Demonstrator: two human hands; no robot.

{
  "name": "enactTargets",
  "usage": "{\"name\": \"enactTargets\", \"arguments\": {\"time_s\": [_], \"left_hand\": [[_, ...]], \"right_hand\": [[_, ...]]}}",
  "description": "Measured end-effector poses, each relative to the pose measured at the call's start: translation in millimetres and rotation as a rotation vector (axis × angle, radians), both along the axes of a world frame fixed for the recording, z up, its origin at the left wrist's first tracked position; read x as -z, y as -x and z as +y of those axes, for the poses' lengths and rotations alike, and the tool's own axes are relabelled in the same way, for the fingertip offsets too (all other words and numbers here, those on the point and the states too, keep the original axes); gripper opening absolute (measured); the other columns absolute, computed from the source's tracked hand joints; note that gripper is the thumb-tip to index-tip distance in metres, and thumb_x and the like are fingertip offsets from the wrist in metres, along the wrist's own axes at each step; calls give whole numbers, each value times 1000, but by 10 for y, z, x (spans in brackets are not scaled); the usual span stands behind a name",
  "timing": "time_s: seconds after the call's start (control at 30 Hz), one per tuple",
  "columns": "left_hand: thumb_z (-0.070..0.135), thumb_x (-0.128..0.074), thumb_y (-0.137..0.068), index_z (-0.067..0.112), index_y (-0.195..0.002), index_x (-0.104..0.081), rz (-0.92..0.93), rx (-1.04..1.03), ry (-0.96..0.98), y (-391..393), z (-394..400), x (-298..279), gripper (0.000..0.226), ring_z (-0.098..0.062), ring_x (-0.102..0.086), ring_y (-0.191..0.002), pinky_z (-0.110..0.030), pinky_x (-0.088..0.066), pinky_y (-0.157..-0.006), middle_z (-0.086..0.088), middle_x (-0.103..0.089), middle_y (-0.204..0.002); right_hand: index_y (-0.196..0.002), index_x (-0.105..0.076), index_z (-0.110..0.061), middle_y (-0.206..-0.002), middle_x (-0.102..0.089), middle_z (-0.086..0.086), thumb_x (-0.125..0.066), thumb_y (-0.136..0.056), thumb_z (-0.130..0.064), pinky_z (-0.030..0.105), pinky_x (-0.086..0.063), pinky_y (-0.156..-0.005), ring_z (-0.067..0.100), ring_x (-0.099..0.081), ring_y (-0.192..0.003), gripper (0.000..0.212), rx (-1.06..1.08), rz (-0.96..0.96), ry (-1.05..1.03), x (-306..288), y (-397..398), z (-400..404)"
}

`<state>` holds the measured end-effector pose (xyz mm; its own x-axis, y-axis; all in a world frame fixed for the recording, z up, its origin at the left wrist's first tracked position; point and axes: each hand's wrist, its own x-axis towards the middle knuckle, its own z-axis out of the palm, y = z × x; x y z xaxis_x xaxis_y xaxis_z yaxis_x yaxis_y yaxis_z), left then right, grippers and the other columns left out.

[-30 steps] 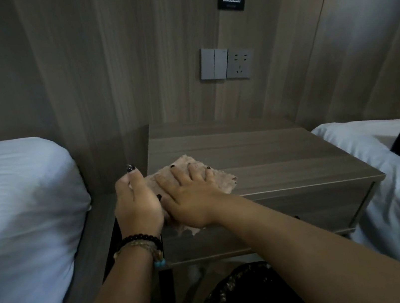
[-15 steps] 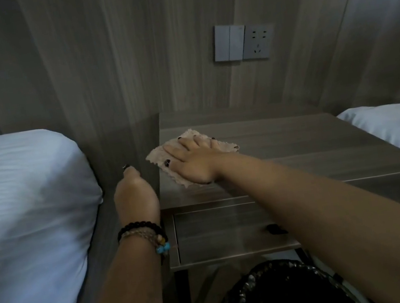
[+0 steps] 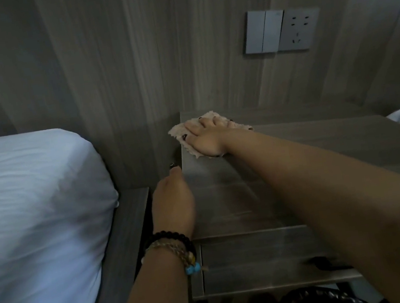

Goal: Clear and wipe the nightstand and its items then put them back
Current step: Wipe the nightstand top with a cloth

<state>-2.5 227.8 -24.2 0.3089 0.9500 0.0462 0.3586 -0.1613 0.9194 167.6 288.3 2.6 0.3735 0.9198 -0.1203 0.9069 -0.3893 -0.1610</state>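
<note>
Cloth point(image 3: 192, 136) now at nightstand point(image 3: 229, 194) back-left corner under flat right hand point(image 3: 207, 138); left hand point(image 3: 173, 202) loosely curled, empty.

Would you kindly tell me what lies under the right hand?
The right hand presses flat on a beige cloth at the nightstand top's back left corner; the surface beneath it is hidden.

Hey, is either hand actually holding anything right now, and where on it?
Nothing is gripped. The right hand presses flat on the middle of the cloth on the nightstand. The left hand holds nothing.
</note>
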Motion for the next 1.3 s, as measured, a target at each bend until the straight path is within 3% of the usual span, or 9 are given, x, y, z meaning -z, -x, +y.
{"name": "enactTargets", "arguments": {"time_s": [0.1,0.23,0.3,0.47,0.67,0.9,1.0,1.1,1.3], "left_hand": [[24,-26,-104,3,-117,-60,-43,2,98,-7,41,69,41,-30,-53,-111,-34,-38,-99,-14,-59,-122],[31,-31,-103,12,-120,-57,-9,-13,38,-11,12,114,36,-11,-50,-86,-10,-32,-57,6,-54,-100],[36,-36,-101,22,-114,-56,-21,-2,56,20,-44,102,28,4,-44,-75,-9,-31,-59,20,-47,-86],[41,-40,-100,26,-109,-53,-36,-1,37,26,-84,102,22,3,-46,-71,-13,-29,-57,16,-51,-81],[39,-41,-100,26,-130,-52,19,66,-128,152,-159,91,35,3,-48,-80,-12,-35,-67,23,-50,-93],[34,-42,-100,25,-110,-61,61,97,-202,299,-81,113,23,7,-48,-70,-3,-35,-58,20,-51,-76],[32,-44,-99,25,-102,-60,72,98,-198,280,-77,87,18,4,-49,-71,-6,-35,-58,20,-50,-75],[34,-44,-99,23,-105,-61,69,108,-181,266,-111,5,21,2,-49,-71,-10,-33,-56,14,-55,-84],[32,-46,-98,22,-103,-62,32,82,-169,262,-285,-95,20,-8,-50,-94,-21,-33,-80,3,-62,-108]], "right_hand": [[-152,-2,-39,-163,6,0,-16,-97,-55,60,5,-115,35,10,-148,59,19,3,-5,1,-81,136],[-152,-3,-41,-163,5,0,-15,-97,-56,60,5,-115,35,9,-148,58,43,-1,-6,9,-146,277],[-152,-3,-41,-163,5,0,-15,-97,-56,60,5,-115,35,9,-148,58,42,-8,-7,20,-169,329],[-153,-3,-39,-163,2,2,-14,-96,-57,58,1,-117,36,4,-148,60,17,-50,-7,23,-259,350],[-152,-9,-37,-163,-8,3,-9,-87,-66,50,-7,-119,32,-6,-149,71,61,-116,-23,28,-539,199],[-150,-9,-40,-163,-8,2,-1,-73,-75,54,-8,-118,36,-7,-148,85,201,-154,9,58,-570,-47],[-150,-8,-39,-163,-6,5,-7,-85,-69,56,-5,-117,39,-5,-147,72,219,-125,-6,38,-397,-296],[-153,-3,-36,-163,1,6,-12,-97,-59,54,3,-118,38,5,-147,62,162,-81,-10,56,-175,-641],[-152,-2,-38,-163,2,0,-13,-97,-57,56,3,-117,35,8,-148,59,62,-80,-15,86,184,-1249]]}}
